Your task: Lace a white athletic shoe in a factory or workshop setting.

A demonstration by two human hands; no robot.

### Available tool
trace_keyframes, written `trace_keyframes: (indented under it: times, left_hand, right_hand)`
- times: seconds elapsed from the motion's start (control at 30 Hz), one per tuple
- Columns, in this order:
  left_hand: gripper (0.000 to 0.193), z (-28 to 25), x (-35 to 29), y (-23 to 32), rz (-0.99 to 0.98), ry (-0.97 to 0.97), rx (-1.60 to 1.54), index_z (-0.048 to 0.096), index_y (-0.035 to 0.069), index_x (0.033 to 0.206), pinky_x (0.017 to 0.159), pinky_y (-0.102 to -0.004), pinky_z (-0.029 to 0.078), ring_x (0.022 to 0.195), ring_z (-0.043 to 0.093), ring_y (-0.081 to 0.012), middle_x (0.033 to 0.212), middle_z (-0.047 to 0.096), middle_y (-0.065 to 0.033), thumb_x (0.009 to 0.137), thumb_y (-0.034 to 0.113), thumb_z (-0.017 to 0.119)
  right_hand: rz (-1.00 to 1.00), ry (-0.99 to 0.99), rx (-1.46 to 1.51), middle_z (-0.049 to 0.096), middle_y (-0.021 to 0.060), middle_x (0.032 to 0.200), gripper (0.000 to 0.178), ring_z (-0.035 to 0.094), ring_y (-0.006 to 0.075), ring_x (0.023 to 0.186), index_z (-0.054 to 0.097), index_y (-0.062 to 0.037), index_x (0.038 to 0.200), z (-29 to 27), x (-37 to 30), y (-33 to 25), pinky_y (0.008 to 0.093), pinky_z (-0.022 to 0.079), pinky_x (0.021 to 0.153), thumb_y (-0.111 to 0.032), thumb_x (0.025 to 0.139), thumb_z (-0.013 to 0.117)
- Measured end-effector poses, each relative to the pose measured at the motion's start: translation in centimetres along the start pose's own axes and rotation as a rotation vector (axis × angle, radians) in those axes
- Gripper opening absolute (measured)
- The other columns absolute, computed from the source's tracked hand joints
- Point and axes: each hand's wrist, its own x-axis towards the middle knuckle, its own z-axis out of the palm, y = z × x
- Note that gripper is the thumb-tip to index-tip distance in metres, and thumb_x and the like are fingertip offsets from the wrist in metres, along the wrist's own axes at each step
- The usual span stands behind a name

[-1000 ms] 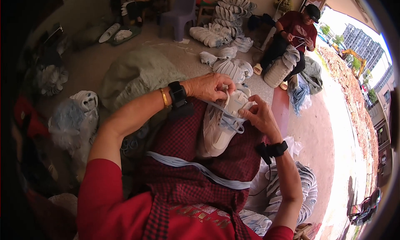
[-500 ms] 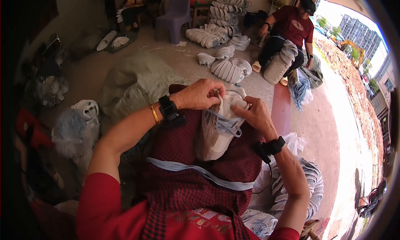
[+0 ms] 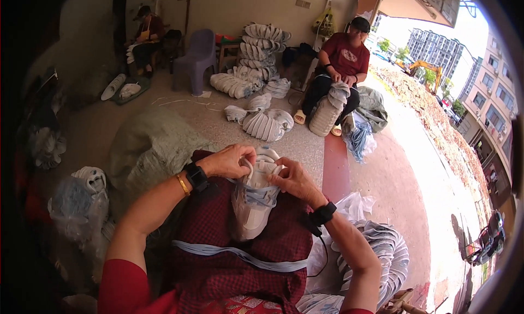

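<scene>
We see a pale grey sneaker with light blue laces (image 3: 252, 205) lying on the lap, on a dark red checked cloth (image 3: 229, 243), its far end pointing away from us. A loose light blue lace (image 3: 234, 253) crosses the cloth nearer the body. Beyond the knees the speckled concrete floor (image 3: 305, 145) lies open up to a heap of stacked white shoe uppers (image 3: 262, 123); a grey-green sack (image 3: 147, 147) crowds the left side. Our left hand (image 3: 226, 161) pinches a lace loop at the sneaker's far end, fingers curled together. Our right hand (image 3: 292, 177) presses closed fingers against the same end, touching the sneaker.
</scene>
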Motion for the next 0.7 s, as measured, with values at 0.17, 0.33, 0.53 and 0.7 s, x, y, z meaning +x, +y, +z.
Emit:
trace_keyframes:
  times: [0.17,0.33,0.53,0.7]
  left_hand:
    - [0.036,0.7,0.0,0.3,-0.078,-0.077,-0.225,0.062,-0.001,0.117,0.071,-0.0279,0.055,0.081,0.066,-0.0109,0.093,0.066,-0.0068,0.081,0.003,0.061]
    - [0.043,0.6,0.4,1.6,-0.104,-0.134,-0.033,0.061,0.0,0.126,0.071,-0.0308,0.056,0.079,0.068,-0.0154,0.097,0.07,-0.0113,0.084,0.007,0.061]
    - [0.042,-0.1,1.9,0.7,-0.156,-0.181,-0.132,0.062,0.0,0.125,0.069,-0.0289,0.057,0.077,0.068,-0.014,0.096,0.071,-0.01,0.084,0.01,0.064]
    - [0.039,0.1,1.2,1.6,-0.118,-0.16,-0.06,0.063,0.0,0.121,0.069,-0.0282,0.058,0.077,0.068,-0.0148,0.096,0.071,-0.01,0.083,0.008,0.064]
  right_hand:
    - [-0.007,0.042,-0.04,0.066,0.007,0.07,0.049,0.057,0.0102,0.056,0.057,0.0043,0.119,-0.3,-1.4,-0.9,0.0267,0.041,0.049,-0.029,0.089,0.075]
    - [-0.151,0.128,-0.071,0.058,-0.0008,0.066,0.044,0.047,0.0045,0.056,0.054,-0.0025,0.124,-1.1,-2.3,0.4,0.0251,0.036,0.05,-0.024,0.091,0.072]
    - [-0.143,0.289,0.033,0.053,-0.0005,0.057,0.031,0.046,0.0067,0.053,0.056,-0.0012,0.114,-2.1,-3.7,0.9,0.0283,0.035,0.049,-0.014,0.087,0.067]
    - [-0.133,0.357,-0.105,0.052,0.0011,0.055,0.027,0.044,0.0079,0.052,0.059,-0.0018,0.109,-2.3,-3.9,3.1,0.0298,0.035,0.05,-0.014,0.087,0.066]
